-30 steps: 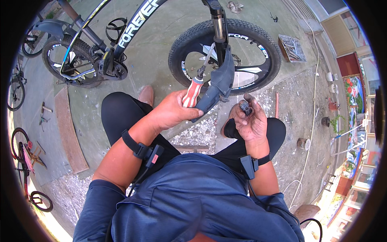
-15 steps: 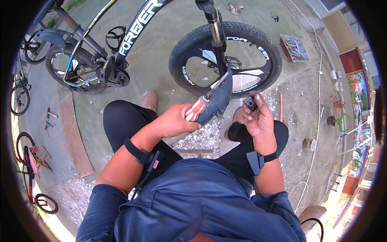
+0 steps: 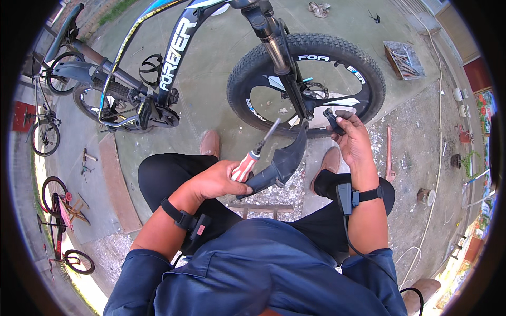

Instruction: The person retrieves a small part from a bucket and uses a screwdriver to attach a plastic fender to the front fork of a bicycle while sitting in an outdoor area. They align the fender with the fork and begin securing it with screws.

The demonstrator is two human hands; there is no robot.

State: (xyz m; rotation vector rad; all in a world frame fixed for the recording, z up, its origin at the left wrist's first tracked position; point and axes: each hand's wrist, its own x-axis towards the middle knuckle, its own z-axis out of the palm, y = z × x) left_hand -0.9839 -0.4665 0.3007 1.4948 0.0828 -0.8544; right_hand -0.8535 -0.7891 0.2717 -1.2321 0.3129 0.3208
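Note:
My left hand [image 3: 217,180] is closed around a screwdriver [image 3: 245,166] with a red-and-white handle, its shaft pointing up and to the right. The same hand grips the lower end of a curved black bicycle mudguard [image 3: 284,164], whose upper tip reaches toward the front fork. Between the thumb and fingers of my right hand [image 3: 356,141] is a small black plastic part [image 3: 332,120], perhaps a bracket; its exact kind is unclear. A bicycle [image 3: 175,58] stands just beyond my hands, its thick-tyred front wheel [image 3: 337,45] closest to the right hand.
A tray of tools [image 3: 403,60] lies at the far right. On the left are a hammer [image 3: 90,155], a brown board [image 3: 117,181] and other bicycles [image 3: 46,131]. A reddish bar [image 3: 389,152] and a long pale hose [image 3: 439,105] lie on the right.
The screwdriver has swung out from the mudguard, and its shaft now shows. My left hand has tipped the mudguard lower. The right hand has turned the black part. My view has shifted slightly.

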